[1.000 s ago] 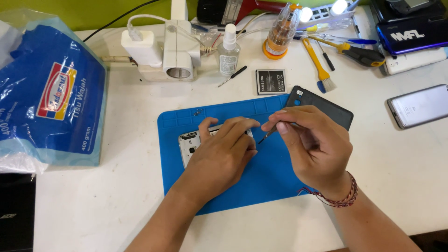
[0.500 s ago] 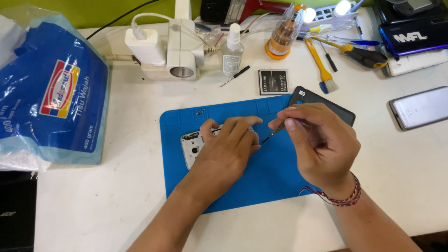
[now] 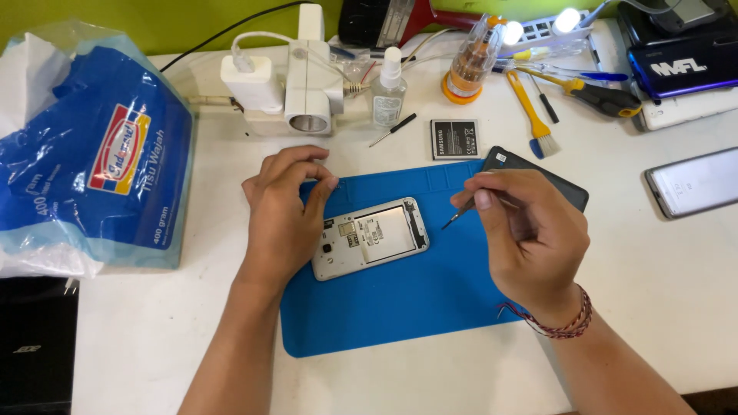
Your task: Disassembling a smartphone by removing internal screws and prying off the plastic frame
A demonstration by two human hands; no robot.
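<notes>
Two bare hands are working over a blue repair mat [image 3: 384,307] lying on a white table [image 3: 154,338], seen from above. Nearest the viewer, the right hand [image 3: 530,242], wearing a braided bracelet [image 3: 557,323] at the wrist, is pinching a thin screwdriver [image 3: 459,215] between thumb and fingers, its tip hovering just right of an opened white phone [image 3: 370,238]. That phone is lying back-up near the middle of the mat, its back cover off and its battery bay showing bare. The left hand [image 3: 284,207] is resting at the phone's left end, fingers curled together near the mat's upper left corner; whether they are pinching something tiny is hard to make out. Behind the right hand, a dark back cover [image 3: 565,184] is lying at the mat's upper right corner. Just beyond the mat, a loose phone battery [image 3: 454,138] is sitting beside a small black screwdriver [image 3: 392,130]. Farther back are standing a white charger block [image 3: 292,81], a small clear bottle [image 3: 388,88] and an orange-based tool holder [image 3: 470,61], with a yellow brush [image 3: 532,107] to their right. At far left, a blue tissue pack [image 3: 92,161] is lying; at far right, a second phone [image 3: 696,180] is lying face-up.
</notes>
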